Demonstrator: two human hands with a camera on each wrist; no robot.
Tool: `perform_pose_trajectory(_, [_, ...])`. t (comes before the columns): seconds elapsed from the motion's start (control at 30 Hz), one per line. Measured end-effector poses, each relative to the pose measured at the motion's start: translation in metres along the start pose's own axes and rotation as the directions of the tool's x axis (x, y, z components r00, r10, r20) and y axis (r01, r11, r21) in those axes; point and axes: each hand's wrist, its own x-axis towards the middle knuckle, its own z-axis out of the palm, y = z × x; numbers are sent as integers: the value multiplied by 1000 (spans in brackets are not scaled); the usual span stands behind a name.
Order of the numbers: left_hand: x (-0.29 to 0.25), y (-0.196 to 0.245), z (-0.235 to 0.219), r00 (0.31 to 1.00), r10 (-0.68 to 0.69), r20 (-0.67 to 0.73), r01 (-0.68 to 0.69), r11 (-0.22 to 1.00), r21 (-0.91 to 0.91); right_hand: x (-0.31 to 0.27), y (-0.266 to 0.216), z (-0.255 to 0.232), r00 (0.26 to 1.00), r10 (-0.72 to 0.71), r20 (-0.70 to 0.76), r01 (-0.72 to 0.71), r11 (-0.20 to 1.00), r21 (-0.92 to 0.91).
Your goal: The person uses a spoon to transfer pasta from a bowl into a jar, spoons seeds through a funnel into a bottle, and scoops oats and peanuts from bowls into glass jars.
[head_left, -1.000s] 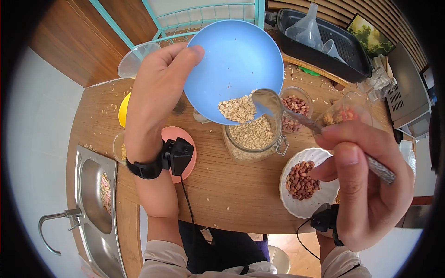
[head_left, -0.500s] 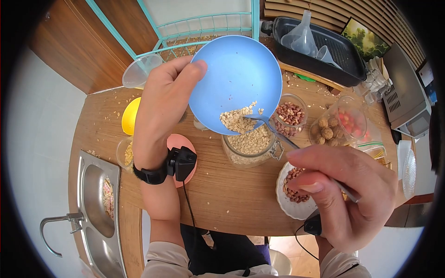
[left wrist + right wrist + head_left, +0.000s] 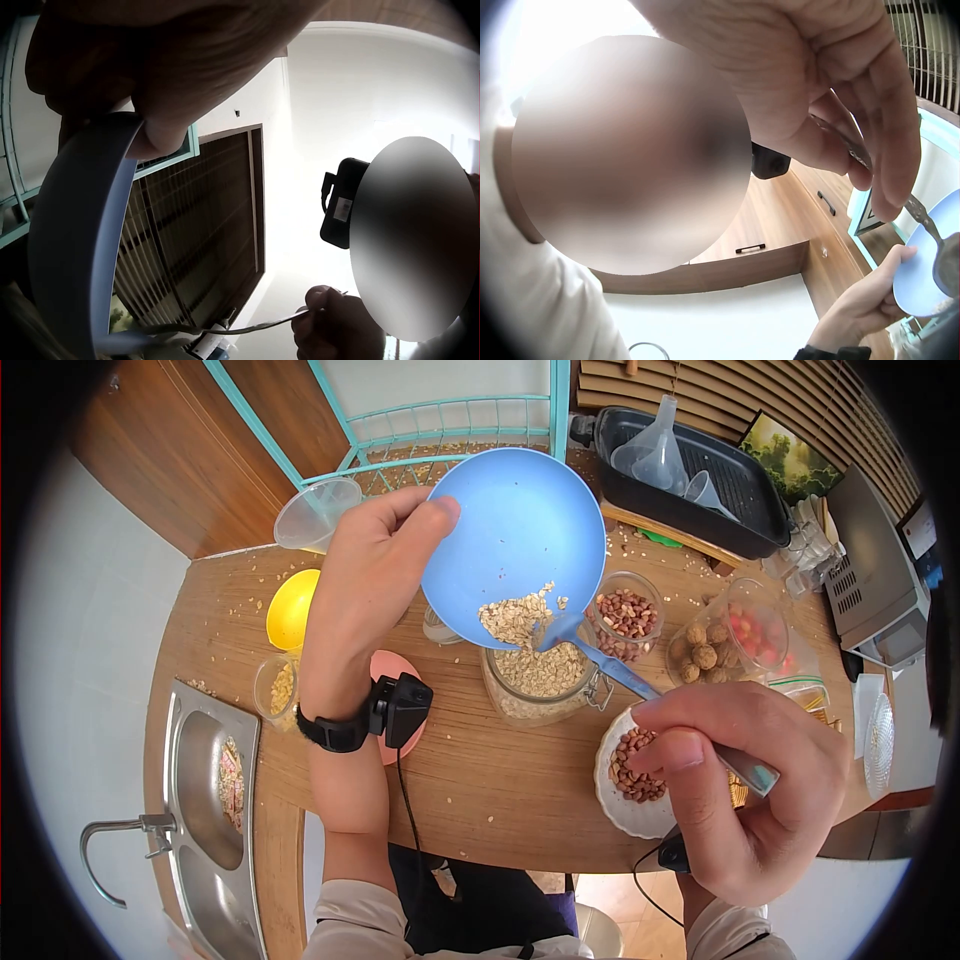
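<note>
My left hand (image 3: 370,580) grips the left rim of a blue plate (image 3: 520,510), thumb on its upper face; the plate tilts toward me. Rolled oats (image 3: 512,618) lie at its lower edge, right above an open glass jar (image 3: 535,700) of oats. Between thumb and fingers my right hand (image 3: 750,790) pinches a metal spoon (image 3: 625,678), whose bowl touches the plate beside the oats. In the left wrist view the plate (image 3: 71,232) shows edge-on in the left hand (image 3: 180,67). The right wrist view shows the right hand (image 3: 832,82) on the spoon handle (image 3: 922,216).
A white fluted bowl (image 3: 650,818) of peanuts sits right of the jar, a peanut jar (image 3: 630,610) and a walnut container (image 3: 705,650) behind it. At left are a yellow bowl (image 3: 290,610), a pink plate (image 3: 405,748) and the sink (image 3: 205,800). A black pan (image 3: 735,510) stands back right.
The blue plate and left hand have moved down and slightly right in the head view. The right hand has moved lower and left, and the spoon bowl now lies lower against the plate.
</note>
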Motion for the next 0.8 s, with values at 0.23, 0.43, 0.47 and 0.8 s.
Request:
perform_pose_trajectory(0.23, [0, 2, 0, 1000, -14, -14, 14, 1000, 4, -2, 0, 4, 994, -41, -103, 44, 999, 30])
perform_pose_trajectory(0.43, [-3, 4, 2, 1000, 11, -4, -12, 1000, -12, 3, -1, 3, 997, -73, -23, 73, 997, -32])
perform_pose_trajectory(0.47, [-3, 4, 2, 1000, 11, -4, -11, 1000, -12, 3, -1, 3, 997, -74, -23, 73, 997, -32])
perform_pose_trajectory(0.8, [-4, 7, 2, 1000, 9, 13, -8, 1000, -22, 0, -3, 2, 1000, -18, 21, 18, 1000, -19])
